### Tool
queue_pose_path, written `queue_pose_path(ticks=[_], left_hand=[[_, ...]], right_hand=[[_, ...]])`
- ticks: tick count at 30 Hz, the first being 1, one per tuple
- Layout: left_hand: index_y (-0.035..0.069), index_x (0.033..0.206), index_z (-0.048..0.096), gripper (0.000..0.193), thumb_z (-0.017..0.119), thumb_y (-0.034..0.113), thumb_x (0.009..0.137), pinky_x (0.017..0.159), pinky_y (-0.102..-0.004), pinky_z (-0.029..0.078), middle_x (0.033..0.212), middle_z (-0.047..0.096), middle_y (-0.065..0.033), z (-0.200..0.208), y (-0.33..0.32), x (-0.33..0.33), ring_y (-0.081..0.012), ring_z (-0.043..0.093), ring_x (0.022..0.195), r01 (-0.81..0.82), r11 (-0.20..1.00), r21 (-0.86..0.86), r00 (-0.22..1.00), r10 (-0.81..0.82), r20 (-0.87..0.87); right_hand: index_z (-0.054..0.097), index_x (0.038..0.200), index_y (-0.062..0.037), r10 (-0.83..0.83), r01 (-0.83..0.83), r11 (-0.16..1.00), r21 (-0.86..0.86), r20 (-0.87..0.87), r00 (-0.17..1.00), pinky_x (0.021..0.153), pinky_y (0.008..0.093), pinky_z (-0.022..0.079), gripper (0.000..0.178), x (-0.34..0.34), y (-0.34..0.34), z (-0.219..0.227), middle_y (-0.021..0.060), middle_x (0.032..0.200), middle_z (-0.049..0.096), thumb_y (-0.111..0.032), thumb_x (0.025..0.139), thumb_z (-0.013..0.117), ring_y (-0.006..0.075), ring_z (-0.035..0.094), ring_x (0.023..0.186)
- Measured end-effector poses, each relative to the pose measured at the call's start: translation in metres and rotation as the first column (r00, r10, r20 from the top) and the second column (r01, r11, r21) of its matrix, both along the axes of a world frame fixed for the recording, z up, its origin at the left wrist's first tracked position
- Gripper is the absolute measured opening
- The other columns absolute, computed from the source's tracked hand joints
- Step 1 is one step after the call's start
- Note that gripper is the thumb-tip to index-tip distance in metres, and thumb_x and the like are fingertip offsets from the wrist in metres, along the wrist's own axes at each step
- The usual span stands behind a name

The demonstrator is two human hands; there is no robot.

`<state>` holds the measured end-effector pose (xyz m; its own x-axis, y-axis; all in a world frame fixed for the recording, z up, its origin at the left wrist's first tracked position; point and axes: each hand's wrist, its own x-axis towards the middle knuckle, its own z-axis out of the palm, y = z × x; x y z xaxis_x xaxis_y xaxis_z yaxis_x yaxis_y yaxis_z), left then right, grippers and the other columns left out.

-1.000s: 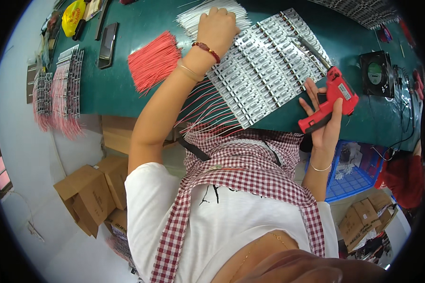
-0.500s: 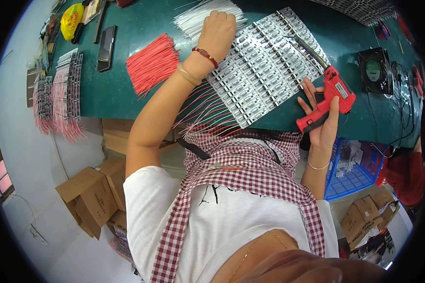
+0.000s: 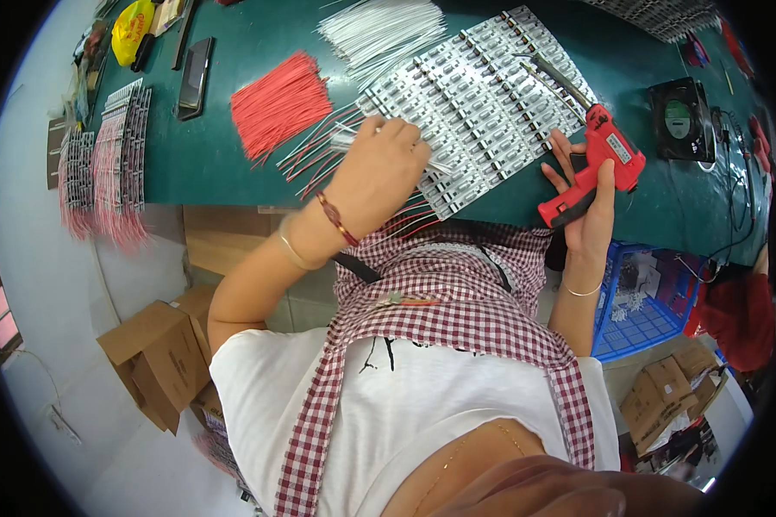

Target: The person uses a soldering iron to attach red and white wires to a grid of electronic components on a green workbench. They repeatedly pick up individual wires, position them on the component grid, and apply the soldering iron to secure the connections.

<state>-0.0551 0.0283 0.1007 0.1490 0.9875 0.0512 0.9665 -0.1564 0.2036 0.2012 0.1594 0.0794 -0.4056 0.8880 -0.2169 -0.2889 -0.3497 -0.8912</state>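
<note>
Centrally, just left of the frame's middle, the left hand point(image 3: 384, 168) is held palm down with its fingers bent, and a few thin white wires point(image 3: 440, 167) are gripped in it, their ends seen beyond the fingers; the fingertips are hidden. By the right hand point(image 3: 588, 207), right of centre, a red pistol-shaped soldering gun point(image 3: 616, 155) with a black-trimmed handle is held, the thumb laid along one side and the other fingers fanned apart on the other. Its metal tip is pointed up and left over a silvery sheet of small, repeated circuit boards point(image 3: 478, 103), set in the upper middle; whether contact is made cannot be told. From the sheet's lower-left edge, red and white wires are spread. On the dark green surface point(image 3: 224, 181), a bundle of straight red wires point(image 3: 280, 103) is laid left of the sheet, and a pile of straight white wires point(image 3: 384, 34) is placed at the top. Farther left, a dark rectangular phone point(image 3: 196, 77) is set down; at the right, a black square fan point(image 3: 681, 121) is seen.
</note>
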Motion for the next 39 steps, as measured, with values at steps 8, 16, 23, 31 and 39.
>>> queue_pose_path(ticks=[8,16,23,31,39], left_hand=[[0.004,0.091,0.056,0.016,0.055,0.008,0.075,0.091,-0.0379,0.041,0.097,0.058,-0.0082,-0.014,-0.037,0.014,-0.0238,0.055,0.099,-0.039,0.996,0.076,0.999,0.036,0.036],[0.000,0.095,0.053,0.015,0.045,0.012,0.100,0.075,-0.0309,0.050,0.082,0.060,-0.0098,0.011,-0.042,0.003,-0.0179,0.061,0.075,-0.474,0.880,0.017,0.430,0.214,0.877],[-0.001,0.112,0.049,0.022,0.039,0.016,0.103,0.083,-0.0322,0.049,0.085,0.057,-0.0085,-0.046,0.035,-0.029,-0.0176,0.058,0.081,-0.695,0.664,0.277,0.163,-0.230,0.959],[-0.002,0.110,0.058,0.023,0.043,0.013,0.101,0.081,-0.0289,0.048,0.086,0.059,-0.0062,-0.042,0.041,-0.024,-0.0136,0.057,0.082,-0.661,0.716,0.224,0.189,-0.130,0.973],[-0.002,0.094,0.058,0.013,0.046,0.003,0.097,0.075,-0.0279,0.047,0.088,0.061,-0.0087,-0.031,0.044,-0.007,-0.0159,0.058,0.080,-0.717,0.689,0.106,0.120,-0.029,0.992]], right_hand=[[0.050,0.116,-0.0018,0.110,-0.114,0.993,0.027,0.131,0.985,0.096,0.0380,0.045,0.047,0.005,-0.016,0.002,0.0278,0.128,0.053,-0.045,0.099,0.042,0.0349,0.048,0.126],[0.048,0.119,-0.0017,0.104,-0.103,0.995,-0.010,0.058,0.993,0.101,0.0432,0.042,0.050,0.023,-0.053,0.006,0.0296,0.134,0.047,-0.046,0.098,0.042,0.0390,0.044,0.129],[0.049,0.115,0.0000,0.002,-0.002,1.000,-0.004,0.055,0.999,0.099,0.0446,0.045,0.046,0.030,-0.048,0.025,0.0320,0.132,0.046,-0.042,0.098,0.044,0.0405,0.044,0.129],[0.049,0.111,-0.0030,0.039,-0.041,0.999,0.033,0.071,0.997,0.101,0.0459,0.044,0.046,0.037,-0.048,0.038,0.0309,0.134,0.045,-0.047,0.097,0.046,0.0385,0.043,0.130],[0.051,0.116,-0.0001,0.034,-0.033,0.998,-0.060,0.019,0.999,0.082,0.0425,0.055,0.047,0.028,-0.033,0.061,0.0264,0.112,0.061,-0.043,0.096,0.049,0.0317,0.066,0.094]])
